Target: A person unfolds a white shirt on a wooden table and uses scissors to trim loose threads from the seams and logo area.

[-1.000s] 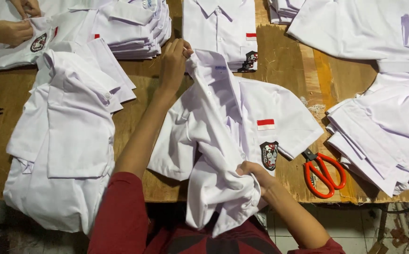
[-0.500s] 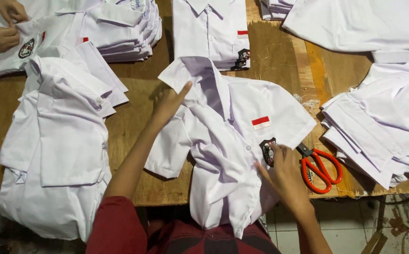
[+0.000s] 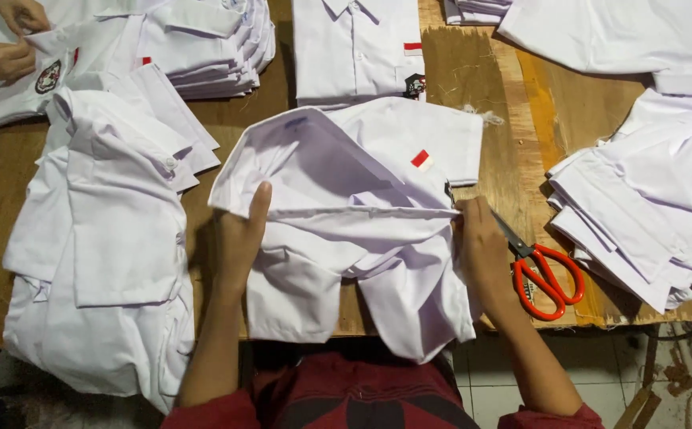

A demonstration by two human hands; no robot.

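A white short-sleeved shirt with a small red and white patch lies spread across the wooden table in front of me, partly folded over itself. My left hand grips the folded edge at the shirt's left side, thumb on top. On the right side, my right hand pinches the same fold. The shirt's lower part hangs over the table's near edge.
Red-handled scissors lie just right of my right hand. Folded white shirts are stacked at the left, back left and right. Another shirt lies flat behind. Another person's hands work at the far left corner.
The shirt was lifted and bunched a second ago; now it lies spread flat and folded across. Both my hands have moved down to its left and right edges.
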